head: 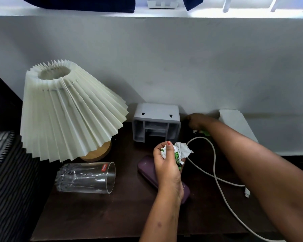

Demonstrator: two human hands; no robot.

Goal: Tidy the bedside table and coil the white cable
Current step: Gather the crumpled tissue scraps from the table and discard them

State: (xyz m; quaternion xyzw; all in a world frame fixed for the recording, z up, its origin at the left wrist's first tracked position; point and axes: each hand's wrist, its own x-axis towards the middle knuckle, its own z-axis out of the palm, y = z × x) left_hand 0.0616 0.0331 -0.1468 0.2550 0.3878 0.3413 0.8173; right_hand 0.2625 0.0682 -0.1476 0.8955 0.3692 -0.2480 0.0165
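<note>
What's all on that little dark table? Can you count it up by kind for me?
Lamp: 1
Drinking glass, lying on its side: 1
Grey plastic holder: 1
Purple case: 1
White cable: 1
Crumpled paper, in left hand: 1
Total: 6

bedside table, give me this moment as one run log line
left hand: shut on crumpled paper | right hand: reaching for green-white scrap near wall | white cable: uncoiled | glass: on its side

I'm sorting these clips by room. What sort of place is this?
Probably a bedroom: a dark bedside table with a pleated lamp, striped bedding beside it, and a white cable lying loose.
</note>
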